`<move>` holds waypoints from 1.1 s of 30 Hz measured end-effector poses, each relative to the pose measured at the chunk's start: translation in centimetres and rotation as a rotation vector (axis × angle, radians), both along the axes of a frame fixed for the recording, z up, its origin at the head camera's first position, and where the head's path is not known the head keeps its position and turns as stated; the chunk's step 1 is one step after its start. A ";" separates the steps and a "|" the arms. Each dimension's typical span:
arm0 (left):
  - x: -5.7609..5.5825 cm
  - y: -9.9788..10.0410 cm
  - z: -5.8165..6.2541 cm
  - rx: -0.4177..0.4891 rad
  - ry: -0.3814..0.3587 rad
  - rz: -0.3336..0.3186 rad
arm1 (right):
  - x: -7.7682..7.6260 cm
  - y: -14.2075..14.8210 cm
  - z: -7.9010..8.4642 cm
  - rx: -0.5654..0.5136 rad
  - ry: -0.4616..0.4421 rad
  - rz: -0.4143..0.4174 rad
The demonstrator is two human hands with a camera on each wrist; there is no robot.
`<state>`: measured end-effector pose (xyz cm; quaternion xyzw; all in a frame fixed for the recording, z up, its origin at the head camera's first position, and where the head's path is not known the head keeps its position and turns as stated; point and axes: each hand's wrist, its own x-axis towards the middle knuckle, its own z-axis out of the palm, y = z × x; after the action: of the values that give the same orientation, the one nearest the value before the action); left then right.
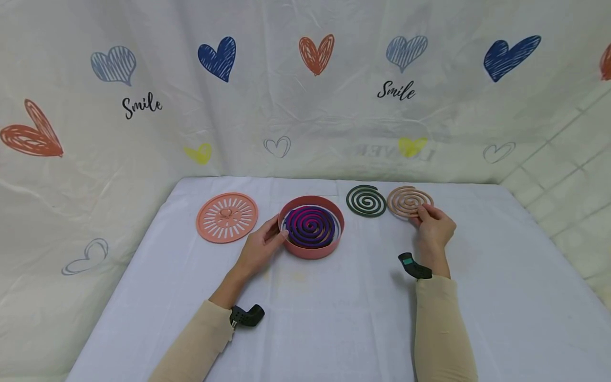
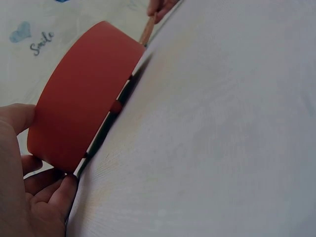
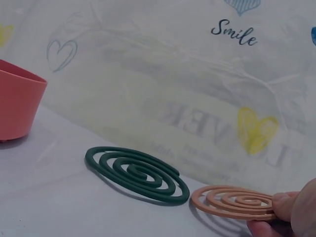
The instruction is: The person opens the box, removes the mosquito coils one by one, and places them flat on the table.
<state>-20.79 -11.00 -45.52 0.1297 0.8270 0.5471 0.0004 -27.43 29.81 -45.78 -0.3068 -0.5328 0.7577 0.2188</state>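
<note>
A round red mosquito coil holder (image 1: 311,253) stands mid-table, with purple and dark mosquito coils (image 1: 310,225) inside it. My left hand (image 1: 260,245) grips its left side, thumb at the rim; in the left wrist view the fingers reach to its lower edge, by small feet under the base. Over on the right, my right hand (image 1: 436,229) pinches the near right edge of a tan mosquito coil (image 1: 403,203) between thumb and fingers. In the right wrist view this coil (image 3: 222,202) shows a shadow under it. A green mosquito coil (image 1: 366,201) lies just to its left.
A salmon slotted lid (image 1: 226,217) with a small knob lies left of the holder. White cloth (image 1: 334,318) covers the table. Behind the far edge hangs a pale curtain (image 1: 305,106) printed with hearts.
</note>
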 end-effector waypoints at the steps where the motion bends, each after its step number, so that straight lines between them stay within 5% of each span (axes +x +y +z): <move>1: 0.0 0.0 0.0 0.001 0.001 -0.001 | 0.0 0.0 0.0 -0.001 -0.005 0.003; 22: -0.1 0.0 0.0 0.019 -0.012 -0.005 | -0.5 0.4 0.1 0.071 -0.171 0.119; 33: 0.2 0.1 0.4 0.008 -0.021 0.002 | 0.0 0.2 -0.3 0.201 -0.161 0.105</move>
<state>-20.63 -10.88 -45.12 0.1228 0.8250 0.5516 0.0081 -27.48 29.99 -46.07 -0.3148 -0.6369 0.6841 0.1651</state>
